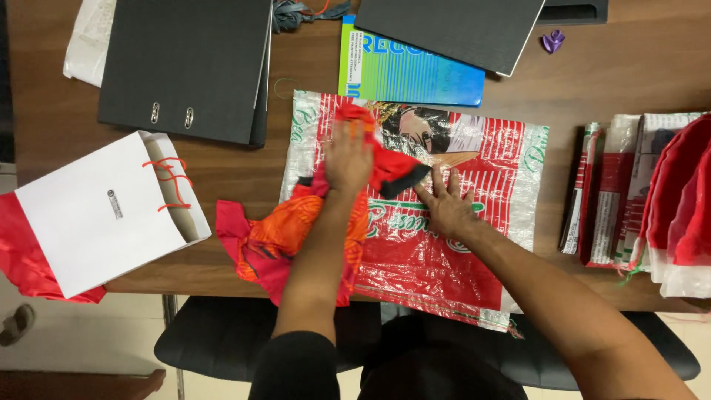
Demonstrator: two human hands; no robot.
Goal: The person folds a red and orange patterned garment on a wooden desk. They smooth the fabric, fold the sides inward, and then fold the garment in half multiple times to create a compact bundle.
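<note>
A flat red and white plastic bag [474, 159] with a printed picture lies on the brown table [237, 178]. On its left part lies a crumpled red and orange cloth [285, 237] with a black edge. My left hand [348, 157] presses flat on the upper part of the cloth, fingers apart. Just to the right, my right hand [446, 204] rests palm down on the bag, its fingers at the cloth's black edge. Neither hand grips anything.
A white paper bag [104, 211] with red cord handles lies at the left edge over a red cloth [22, 255]. Black binders [185, 63] and a blue-green booklet [407, 74] lie behind. Stacked red and white bags [644, 192] sit at the right. A dark chair [222, 337] is below.
</note>
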